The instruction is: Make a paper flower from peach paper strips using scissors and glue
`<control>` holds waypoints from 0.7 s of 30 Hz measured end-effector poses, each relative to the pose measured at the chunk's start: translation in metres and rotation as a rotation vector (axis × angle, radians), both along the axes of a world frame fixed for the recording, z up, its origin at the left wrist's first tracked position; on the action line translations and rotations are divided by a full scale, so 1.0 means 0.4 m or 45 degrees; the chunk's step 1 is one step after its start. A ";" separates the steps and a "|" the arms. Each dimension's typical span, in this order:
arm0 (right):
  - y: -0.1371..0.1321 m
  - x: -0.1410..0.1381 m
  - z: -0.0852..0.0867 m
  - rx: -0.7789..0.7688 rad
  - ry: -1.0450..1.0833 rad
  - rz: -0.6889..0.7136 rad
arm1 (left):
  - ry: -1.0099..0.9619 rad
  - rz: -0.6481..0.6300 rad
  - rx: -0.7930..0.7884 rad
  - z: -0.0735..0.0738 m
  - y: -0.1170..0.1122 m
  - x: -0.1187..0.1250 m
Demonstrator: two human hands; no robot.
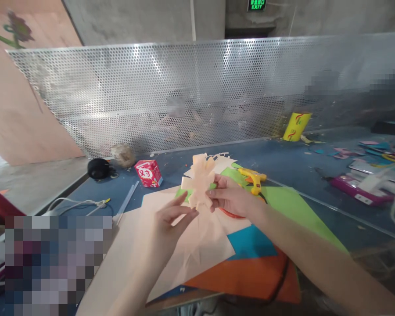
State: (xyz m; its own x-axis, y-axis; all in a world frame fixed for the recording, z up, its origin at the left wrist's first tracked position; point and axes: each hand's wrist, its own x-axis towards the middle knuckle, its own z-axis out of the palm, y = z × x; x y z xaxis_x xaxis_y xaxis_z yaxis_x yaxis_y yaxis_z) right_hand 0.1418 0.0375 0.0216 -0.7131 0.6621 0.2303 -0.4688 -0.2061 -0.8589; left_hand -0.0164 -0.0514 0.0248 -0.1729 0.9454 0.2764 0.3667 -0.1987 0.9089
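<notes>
Between my two hands a pale cream paper flower (199,182) with curled petals is held up above the sheets. My right hand (228,196) pinches its right edge between thumb and fingers. At its lower left edge, the thumb and fingers of my left hand (174,218) close on a petal. Bits of green paper (183,194) show behind the flower. Under my hands lie pale sheets (213,245), a blue sheet (252,242), an orange sheet (250,278) and a green sheet (303,210). A yellow glue gun (254,179) rests just beyond my right hand.
A red and white box (149,173) stands at the left, near a black round object (98,169). A perforated metal screen (151,96) borders the table's back. A yellow roll (296,126) stands by it. A purple power strip (358,189) and paper scraps (342,152) lie right.
</notes>
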 end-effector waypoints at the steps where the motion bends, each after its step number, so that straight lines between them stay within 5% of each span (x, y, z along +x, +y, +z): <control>1: -0.001 0.000 0.001 -0.001 0.012 -0.004 | -0.097 -0.057 -0.049 -0.003 0.014 0.012; 8: 0.007 0.004 0.011 -0.050 -0.012 -0.022 | -0.626 -0.044 -0.222 -0.017 0.041 0.068; 15: 0.005 0.001 0.000 -0.072 -0.006 0.013 | -0.697 -0.005 -0.293 -0.024 0.039 0.059; 21: -0.002 -0.006 -0.002 -0.109 -0.076 0.082 | -0.569 0.015 -0.165 -0.033 0.035 0.059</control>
